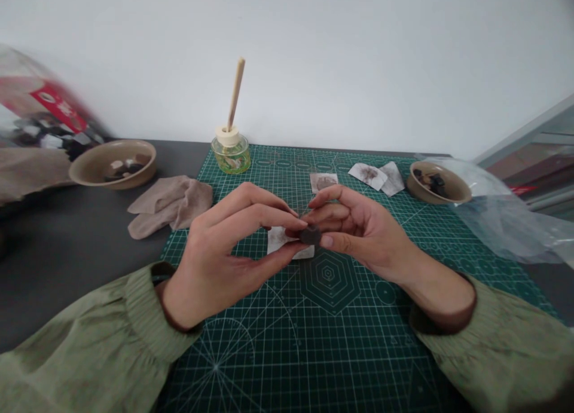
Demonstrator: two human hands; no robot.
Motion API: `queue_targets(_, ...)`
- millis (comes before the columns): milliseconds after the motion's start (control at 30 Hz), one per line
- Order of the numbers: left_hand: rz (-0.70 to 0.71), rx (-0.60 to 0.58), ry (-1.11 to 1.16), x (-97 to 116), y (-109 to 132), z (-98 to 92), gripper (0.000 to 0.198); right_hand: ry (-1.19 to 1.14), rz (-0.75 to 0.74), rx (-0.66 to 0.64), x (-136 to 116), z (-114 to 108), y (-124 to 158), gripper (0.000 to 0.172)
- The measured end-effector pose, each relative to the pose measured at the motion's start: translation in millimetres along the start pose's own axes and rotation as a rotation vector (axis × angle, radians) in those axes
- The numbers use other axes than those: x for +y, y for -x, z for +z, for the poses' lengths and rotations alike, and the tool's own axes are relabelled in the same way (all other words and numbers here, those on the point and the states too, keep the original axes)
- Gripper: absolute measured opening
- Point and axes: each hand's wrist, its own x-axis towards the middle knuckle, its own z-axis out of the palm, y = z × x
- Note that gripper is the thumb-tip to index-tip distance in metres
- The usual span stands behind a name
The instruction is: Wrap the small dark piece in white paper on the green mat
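My left hand (219, 254) and my right hand (354, 233) meet above a green cutting mat (359, 347). A small dark lump (310, 235) sits between their fingertips, pinched by my right thumb and forefinger. My left fingers also touch the lump, and they hold a square of white paper (280, 242) against it. The paper is stained and partly hidden behind my fingers. Both of my sleeves are olive green.
Further stained paper squares (368, 176) lie on the far mat. Tan bowls (112, 164) (438, 183) holding dark pieces stand at both sides. A beige cloth (169, 205) lies on the dark table (67, 263). A glass bottle (230, 153) holds a wooden stick. Clear plastic (506, 213) lies at right.
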Motion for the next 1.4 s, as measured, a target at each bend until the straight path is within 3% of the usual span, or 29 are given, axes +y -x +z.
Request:
queue_targets(433,0.029,-0.011,-0.019,-4,-2,-3.4,0.021,-0.053,-0.028,-0.004,-3,4,-2,0.036)
queue_targets(500,-0.015,-0.082,-0.046,-11,-3,-8.3,0.03,0.044,-0.088,0.078,-3,3,-1,0.031)
queue_targets(600,-0.016,-0.323,-0.127,-24,-4,-14.4,0.031,0.416,-0.255,0.234,-4,2,1,0.019)
queue_targets(667,0.017,-0.45,-0.152,-30,-2,-14.0,0.025,0.698,-0.352,0.24,-4,0,2,0.013)
queue_targets(733,0.024,-0.517,-0.16,-32,0,-10.2,0.027,0.888,-0.392,0.167,-4,-1,2,0.01)
queue_targets(833,0.019,-0.546,-0.161,-32,5,-4.5,0.035,1.034,-0.366,0.077,-1,-3,2,0.008)
queue_targets(1033,0.151,-0.627,-0.225,-35,7,-9.6,0.038,1.225,-0.287,0.065,6,-10,1,0.013)
queue_targets(1400,0.21,-0.679,-0.323,-35,8,-15.8,0.044,1.257,-0.271,0.06,2,-12,1,0.009)
